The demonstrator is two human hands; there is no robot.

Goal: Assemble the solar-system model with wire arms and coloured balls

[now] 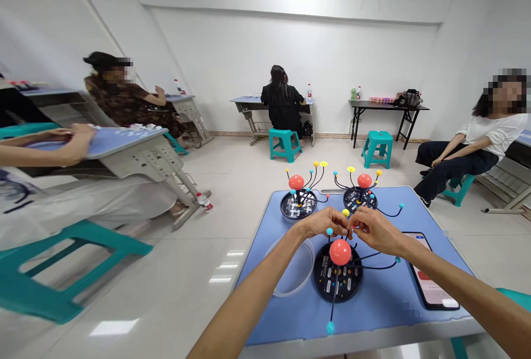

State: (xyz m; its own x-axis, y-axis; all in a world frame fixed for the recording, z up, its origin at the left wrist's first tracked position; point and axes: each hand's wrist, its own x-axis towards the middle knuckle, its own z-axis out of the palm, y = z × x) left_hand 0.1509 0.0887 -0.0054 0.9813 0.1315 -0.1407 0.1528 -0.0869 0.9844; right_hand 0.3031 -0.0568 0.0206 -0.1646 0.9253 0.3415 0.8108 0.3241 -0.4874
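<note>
In front of me on the blue desk stands a solar system model with a round black base (327, 287), a red ball (340, 252) at its centre and curved black rods ending in small balls. Behind the red ball, my left hand (326, 223) is closed in a pinch on one of the black rods. Right beside it, my right hand (377, 230) pinches a small red bead (354, 228), mostly covered by the fingers. A light-blue ball (330, 327) tips the rod pointing toward me. Two similar models (296, 183) (364, 181) stand at the desk's far edge.
A clear plastic tub (290, 291) sits left of the model, and a phone (431, 279) lies under my right forearm. Teal stools (376, 149) and other desks stand around. Several people sit nearby, one on the right (493, 132).
</note>
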